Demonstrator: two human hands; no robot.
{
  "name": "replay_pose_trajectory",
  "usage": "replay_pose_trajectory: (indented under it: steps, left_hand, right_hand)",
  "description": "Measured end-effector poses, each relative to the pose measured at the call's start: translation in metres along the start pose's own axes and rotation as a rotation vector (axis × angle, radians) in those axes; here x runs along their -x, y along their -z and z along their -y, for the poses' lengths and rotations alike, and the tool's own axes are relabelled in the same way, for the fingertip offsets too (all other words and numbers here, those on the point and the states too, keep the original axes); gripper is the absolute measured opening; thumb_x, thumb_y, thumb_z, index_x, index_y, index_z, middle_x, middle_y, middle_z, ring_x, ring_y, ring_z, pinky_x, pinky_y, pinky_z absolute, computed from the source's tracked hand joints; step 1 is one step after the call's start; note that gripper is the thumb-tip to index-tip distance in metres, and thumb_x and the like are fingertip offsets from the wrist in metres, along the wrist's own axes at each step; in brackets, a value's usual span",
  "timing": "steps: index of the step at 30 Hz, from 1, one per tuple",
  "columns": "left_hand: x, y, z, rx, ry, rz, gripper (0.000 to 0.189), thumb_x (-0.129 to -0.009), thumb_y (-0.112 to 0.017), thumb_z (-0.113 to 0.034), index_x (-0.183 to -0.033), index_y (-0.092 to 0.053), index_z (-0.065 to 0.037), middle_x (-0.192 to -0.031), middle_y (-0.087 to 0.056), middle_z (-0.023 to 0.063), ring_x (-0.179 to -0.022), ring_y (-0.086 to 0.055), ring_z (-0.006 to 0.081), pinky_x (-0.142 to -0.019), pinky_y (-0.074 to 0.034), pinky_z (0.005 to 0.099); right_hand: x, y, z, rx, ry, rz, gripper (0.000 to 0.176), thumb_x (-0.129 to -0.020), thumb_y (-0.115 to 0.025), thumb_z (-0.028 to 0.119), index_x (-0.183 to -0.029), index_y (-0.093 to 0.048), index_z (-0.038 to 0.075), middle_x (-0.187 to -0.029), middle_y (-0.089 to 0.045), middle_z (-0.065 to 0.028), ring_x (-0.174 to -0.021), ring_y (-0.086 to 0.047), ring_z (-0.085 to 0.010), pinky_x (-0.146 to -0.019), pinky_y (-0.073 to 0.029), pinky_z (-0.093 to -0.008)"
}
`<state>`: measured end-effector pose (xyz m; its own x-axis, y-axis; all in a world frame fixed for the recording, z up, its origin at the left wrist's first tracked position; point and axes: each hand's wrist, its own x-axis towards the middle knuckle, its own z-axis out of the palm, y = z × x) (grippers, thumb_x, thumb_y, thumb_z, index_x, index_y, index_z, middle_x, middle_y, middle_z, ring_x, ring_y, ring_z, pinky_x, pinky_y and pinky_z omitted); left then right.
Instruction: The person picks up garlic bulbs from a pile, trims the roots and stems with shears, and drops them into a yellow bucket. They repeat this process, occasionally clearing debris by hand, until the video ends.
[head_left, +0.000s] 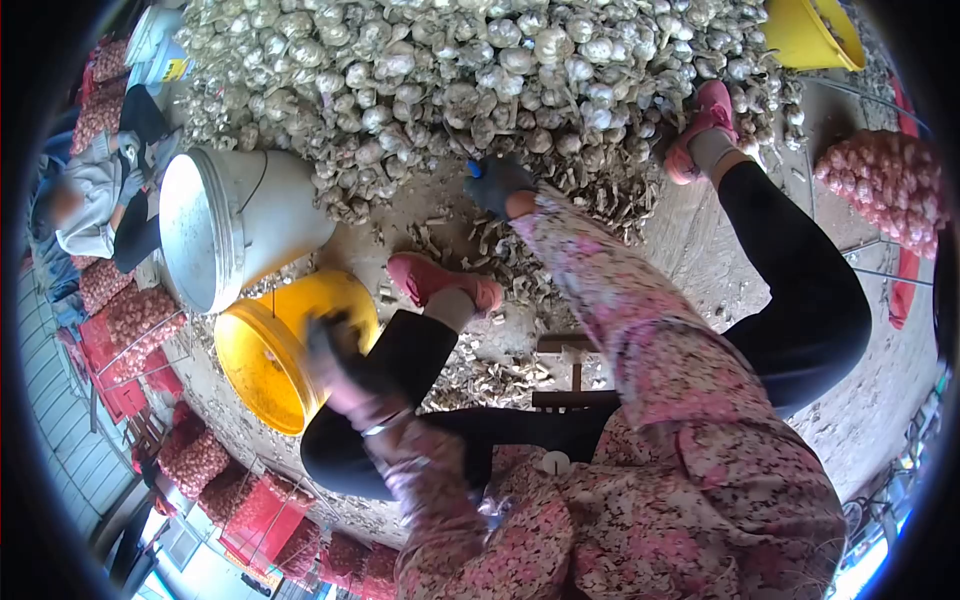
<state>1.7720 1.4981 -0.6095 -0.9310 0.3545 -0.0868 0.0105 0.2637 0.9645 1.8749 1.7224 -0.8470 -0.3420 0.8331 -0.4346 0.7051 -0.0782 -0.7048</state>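
My right hand [497, 187], in a dark glove, reaches to the near edge of a large pile of garlic bulbs [480, 80]. From its closed fingers a small blue object [474, 168] sticks out; the rest of it is hidden by the glove. On the other side, my left hand [338, 360] is smeared by motion at the rim of a yellow bucket [345, 295] lying on its side. Its glove looks dark, and its fingers do not show clearly. Dry garlic stems and husks [500, 370] litter the floor between my pink shoes [430, 280].
Beside the yellow bucket a larger white bucket [270, 215] also lies tipped over. Another person [95, 205] sits at the far left. Red net sacks of garlic [195, 465] line the left side, and one sack [880, 190] stands at right. A second yellow bucket [810, 35] is at upper right.
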Motion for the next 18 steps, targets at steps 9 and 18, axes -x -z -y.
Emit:
replay_pose_trajectory:
  steps: [9,18]
  left_hand:
    - [-0.078,0.121,0.008,-0.886,-0.711,-0.08,0.036,-0.095,-0.05,-0.017,-0.128,-0.053,-0.003,-0.133,-0.048,0.0192,-0.122,-0.048,0.0307,-0.099,-0.046,0.0391]
    - [-0.002,-0.033,0.018,-0.368,-0.368,0.516,0.037,-0.09,-0.059,-0.011,-0.124,-0.053,0.002,-0.121,-0.058,0.0122,-0.108,-0.055,0.0211,-0.094,-0.043,0.0329]
  right_hand:
    - [0.037,0.125,-0.004,0.11,0.156,0.048,0.029,-0.08,-0.059,0.032,-0.092,-0.065,0.007,-0.083,-0.065,-0.0214,-0.078,-0.065,-0.0375,-0.071,-0.053,-0.0453]
    - [0.055,0.504,-0.053,0.017,0.394,-0.65,0.023,-0.09,-0.057,0.028,-0.095,-0.063,0.006,-0.082,-0.067,-0.0104,-0.07,-0.065,-0.0199,-0.062,-0.051,-0.0359]
